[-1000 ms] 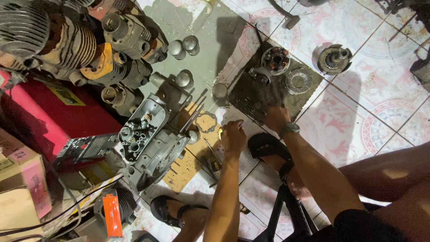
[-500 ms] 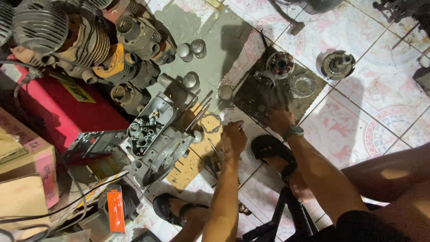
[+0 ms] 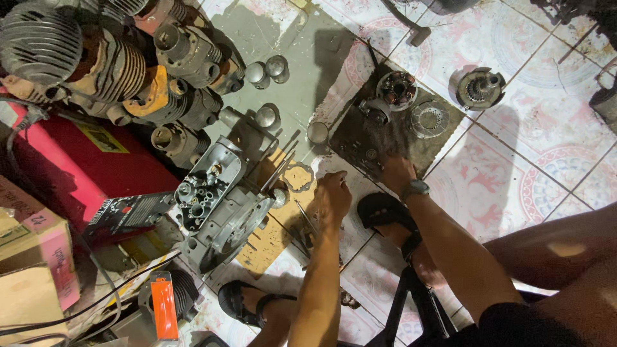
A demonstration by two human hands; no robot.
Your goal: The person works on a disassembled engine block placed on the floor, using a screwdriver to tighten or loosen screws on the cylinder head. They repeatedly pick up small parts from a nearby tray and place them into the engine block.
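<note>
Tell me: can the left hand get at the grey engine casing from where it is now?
Probably yes. The left hand rests on the floor by the flat gasket, close beside the grey engine casing. Only thin rods and small loose parts lie between; nothing tall blocks the way.

left hand (image 3: 333,198) hides whatever its fingers grip; right hand (image 3: 397,173) fingertips blur against dark mat (image 3: 360,138)

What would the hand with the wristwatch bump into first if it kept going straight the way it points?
The right hand points up the dark mat. Probably the small grey metal part comes first, with the round wound coil piece just beyond; depth is hard to judge.
</note>
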